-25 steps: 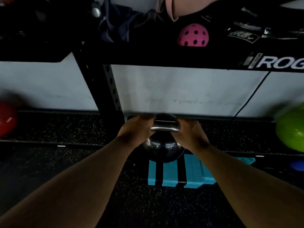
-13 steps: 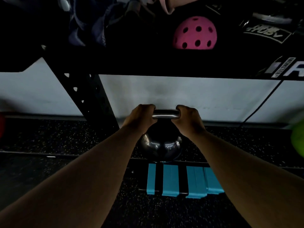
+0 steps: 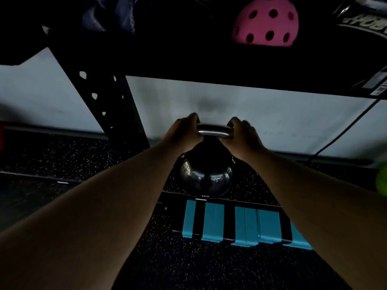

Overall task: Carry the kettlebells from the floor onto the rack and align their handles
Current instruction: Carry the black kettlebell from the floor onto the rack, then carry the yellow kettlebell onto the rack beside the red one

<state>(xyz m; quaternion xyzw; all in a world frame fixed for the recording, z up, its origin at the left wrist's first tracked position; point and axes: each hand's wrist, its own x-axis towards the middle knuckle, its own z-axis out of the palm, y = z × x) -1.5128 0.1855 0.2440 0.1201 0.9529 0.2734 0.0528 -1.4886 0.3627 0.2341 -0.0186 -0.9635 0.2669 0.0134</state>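
Note:
A shiny black kettlebell (image 3: pixel 206 174) with a bare steel handle sits at the middle of the view, over the speckled lower rack shelf (image 3: pixel 73 151), just behind a front rail marked 4KG. My left hand (image 3: pixel 184 132) grips the left end of the handle and my right hand (image 3: pixel 243 133) grips the right end. Whether the bell's base touches the shelf I cannot tell. The handle runs left to right, level.
A black perforated rack upright (image 3: pixel 104 105) slants at the left. The upper shelf (image 3: pixel 209 63) overhangs, holding a pink holed ball (image 3: pixel 266 21) and dark cloth. Blue strips (image 3: pixel 230 222) lie on the rail below. A green ball (image 3: pixel 382 178) shows at the right edge; a cable (image 3: pixel 345 130) hangs by the wall.
The view has closed in on the rack and the kettlebell sits farther in over the lower shelf. Both hands have kept hold of the handle.

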